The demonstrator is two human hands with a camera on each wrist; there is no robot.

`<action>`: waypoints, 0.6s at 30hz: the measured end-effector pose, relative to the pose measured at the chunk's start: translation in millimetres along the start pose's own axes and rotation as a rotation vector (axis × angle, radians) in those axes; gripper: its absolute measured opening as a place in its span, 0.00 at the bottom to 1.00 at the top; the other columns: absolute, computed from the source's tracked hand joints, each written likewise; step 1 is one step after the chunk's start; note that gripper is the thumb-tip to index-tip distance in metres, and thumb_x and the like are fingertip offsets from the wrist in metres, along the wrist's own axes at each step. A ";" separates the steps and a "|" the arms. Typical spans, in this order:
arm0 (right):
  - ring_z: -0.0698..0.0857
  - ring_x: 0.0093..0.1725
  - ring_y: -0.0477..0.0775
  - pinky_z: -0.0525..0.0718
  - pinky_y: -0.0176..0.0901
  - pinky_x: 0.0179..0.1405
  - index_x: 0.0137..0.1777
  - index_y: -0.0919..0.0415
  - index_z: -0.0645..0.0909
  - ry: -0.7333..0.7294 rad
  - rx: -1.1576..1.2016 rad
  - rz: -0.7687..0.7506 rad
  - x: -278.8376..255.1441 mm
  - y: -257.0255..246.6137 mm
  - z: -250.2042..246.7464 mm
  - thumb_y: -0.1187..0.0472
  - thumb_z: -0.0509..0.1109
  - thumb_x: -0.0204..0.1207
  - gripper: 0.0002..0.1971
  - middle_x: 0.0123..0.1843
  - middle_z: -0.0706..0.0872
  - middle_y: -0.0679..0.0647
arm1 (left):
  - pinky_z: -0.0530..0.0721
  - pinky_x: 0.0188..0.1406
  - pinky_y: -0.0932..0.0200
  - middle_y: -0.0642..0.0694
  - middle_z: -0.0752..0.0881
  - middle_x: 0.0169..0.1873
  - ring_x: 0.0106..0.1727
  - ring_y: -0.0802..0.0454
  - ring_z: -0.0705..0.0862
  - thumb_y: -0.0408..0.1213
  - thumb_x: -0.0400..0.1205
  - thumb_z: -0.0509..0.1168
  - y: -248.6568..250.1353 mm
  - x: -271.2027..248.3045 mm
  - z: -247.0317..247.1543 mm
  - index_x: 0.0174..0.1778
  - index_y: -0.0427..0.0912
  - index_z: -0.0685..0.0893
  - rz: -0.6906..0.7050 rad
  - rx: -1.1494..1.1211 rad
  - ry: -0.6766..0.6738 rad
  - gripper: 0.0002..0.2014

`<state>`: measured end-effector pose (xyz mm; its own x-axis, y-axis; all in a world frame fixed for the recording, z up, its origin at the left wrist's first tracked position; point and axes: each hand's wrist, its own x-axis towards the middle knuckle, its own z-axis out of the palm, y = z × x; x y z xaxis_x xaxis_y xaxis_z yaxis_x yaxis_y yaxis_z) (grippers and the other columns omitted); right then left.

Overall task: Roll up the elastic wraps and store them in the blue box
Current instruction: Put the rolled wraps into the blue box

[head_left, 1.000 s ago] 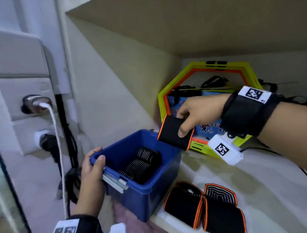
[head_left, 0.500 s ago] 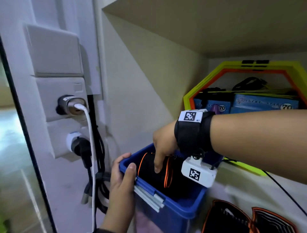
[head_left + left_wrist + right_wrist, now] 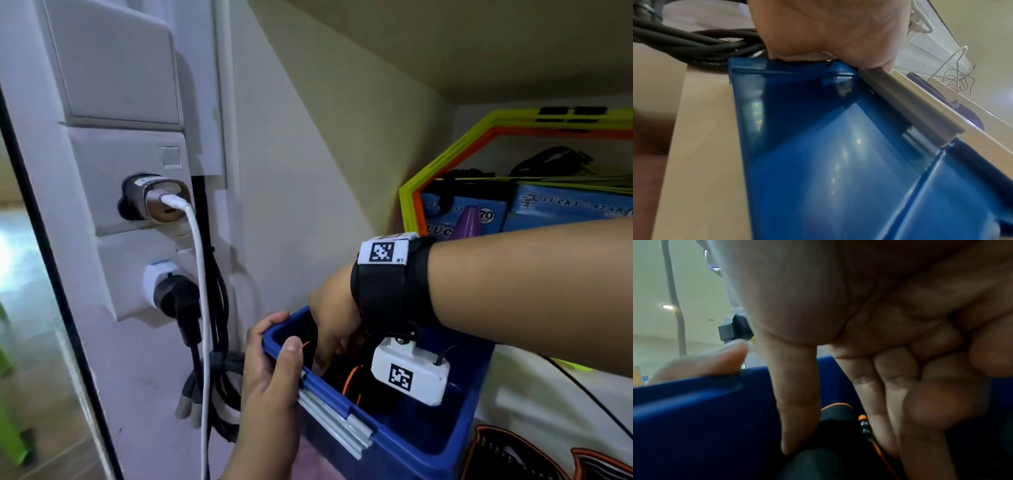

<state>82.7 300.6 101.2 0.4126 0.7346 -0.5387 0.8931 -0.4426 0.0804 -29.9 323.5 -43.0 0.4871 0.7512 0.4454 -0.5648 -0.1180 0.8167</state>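
Note:
The blue box (image 3: 394, 431) stands at the shelf's left end, its outer wall (image 3: 838, 162) filling the left wrist view. My left hand (image 3: 270, 370) grips its near corner rim, thumb over the edge (image 3: 705, 360). My right hand (image 3: 334, 329) reaches down inside the box. Thumb and fingers (image 3: 849, 451) pinch a rolled black wrap with orange trim (image 3: 836, 417), which sits low against the box wall (image 3: 694, 410). Only a sliver of that roll (image 3: 352, 377) shows in the head view. Two unrolled wraps (image 3: 507, 455) lie on the shelf at the bottom right.
Wall sockets with a plug, a white charging cable (image 3: 202, 308) and a bundle of black cables (image 3: 215, 359) hang just left of the box. A yellow-and-orange hexagonal frame (image 3: 445, 154) and blue cartons (image 3: 565, 209) stand at the shelf's back.
My right hand has carried the rolled wrap from above the box down into it and now sits deeper inside. My left hand keeps its hold on the rim.

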 end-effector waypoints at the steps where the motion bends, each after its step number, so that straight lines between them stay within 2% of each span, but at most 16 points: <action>1: 0.87 0.34 0.55 0.89 0.46 0.47 0.40 0.61 0.87 0.013 0.019 0.001 0.1 1.6 -1.0 0.40 0.79 0.69 0.22 0.38 0.93 0.55 | 0.86 0.47 0.61 0.55 0.91 0.51 0.52 0.53 0.91 0.51 0.71 0.69 -0.5 0.2 0.0 0.57 0.60 0.85 0.000 0.005 0.007 0.17; 3: 0.86 0.33 0.55 0.86 0.41 0.40 0.37 0.62 0.86 0.044 0.087 0.013 -2.2 6.2 -5.4 0.41 0.79 0.70 0.21 0.40 0.93 0.57 | 0.87 0.45 0.61 0.55 0.91 0.48 0.49 0.53 0.91 0.46 0.74 0.66 -1.2 0.6 0.2 0.56 0.60 0.85 -0.001 0.014 0.007 0.14; 5: 0.85 0.33 0.53 0.84 0.40 0.36 0.37 0.61 0.85 0.057 0.091 0.020 -6.5 12.7 -11.0 0.41 0.79 0.70 0.21 0.45 0.94 0.58 | 0.87 0.46 0.57 0.52 0.92 0.46 0.47 0.51 0.91 0.46 0.75 0.64 0.3 0.0 1.1 0.56 0.60 0.84 -0.010 0.025 0.005 0.14; 8: 0.86 0.35 0.54 0.86 0.43 0.39 0.43 0.59 0.85 0.075 0.120 0.046 -17.6 26.6 -18.5 0.41 0.79 0.70 0.20 0.48 0.94 0.58 | 0.88 0.45 0.54 0.51 0.92 0.42 0.43 0.49 0.89 0.47 0.76 0.64 4.1 -2.2 2.4 0.59 0.58 0.83 -0.016 0.025 0.004 0.15; 10: 0.86 0.36 0.55 0.85 0.44 0.39 0.45 0.59 0.85 0.106 0.152 0.070 -28.5 40.1 -20.8 0.42 0.79 0.70 0.20 0.48 0.94 0.58 | 0.88 0.43 0.58 0.51 0.92 0.43 0.43 0.50 0.90 0.50 0.75 0.66 5.9 -3.2 2.5 0.60 0.57 0.82 -0.003 0.015 0.006 0.17; 12: 0.86 0.36 0.57 0.84 0.44 0.37 0.46 0.60 0.85 0.130 0.174 0.092 -42.7 54.4 -20.8 0.43 0.80 0.71 0.19 0.47 0.94 0.59 | 0.88 0.45 0.54 0.48 0.92 0.46 0.46 0.47 0.90 0.52 0.75 0.68 5.7 -3.5 2.9 0.60 0.57 0.83 0.007 0.016 0.010 0.17; 14: 0.85 0.37 0.58 0.83 0.45 0.37 0.48 0.62 0.85 0.143 0.206 0.115 -60.0 69.5 -17.9 0.44 0.80 0.71 0.20 0.46 0.94 0.59 | 0.86 0.48 0.51 0.48 0.91 0.46 0.46 0.46 0.89 0.43 0.82 0.67 3.2 -2.4 2.7 0.59 0.56 0.83 0.016 0.014 0.025 0.10; 16: 0.85 0.38 0.59 0.83 0.48 0.39 0.49 0.63 0.85 0.144 0.252 0.138 -78.4 85.5 -11.6 0.45 0.80 0.71 0.21 0.47 0.93 0.61 | 0.86 0.49 0.52 0.48 0.90 0.46 0.47 0.46 0.88 0.35 0.87 0.62 0.9 -1.3 2.6 0.58 0.56 0.83 0.030 0.016 0.035 0.10; 18: 0.84 0.37 0.59 0.82 0.45 0.36 0.50 0.65 0.85 0.163 0.296 0.166 -97.6 102.9 -1.5 0.48 0.79 0.73 0.19 0.49 0.93 0.63 | 0.86 0.51 0.53 0.48 0.89 0.48 0.48 0.47 0.87 0.37 0.87 0.63 -0.2 -0.4 2.1 0.59 0.57 0.83 0.026 0.007 0.031 0.10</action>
<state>134.7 184.1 163.3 0.5914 0.7022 -0.3963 0.7312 -0.6742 -0.1034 -28.6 321.8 -42.6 0.4512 0.7677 0.4551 -0.5720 -0.1426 0.8077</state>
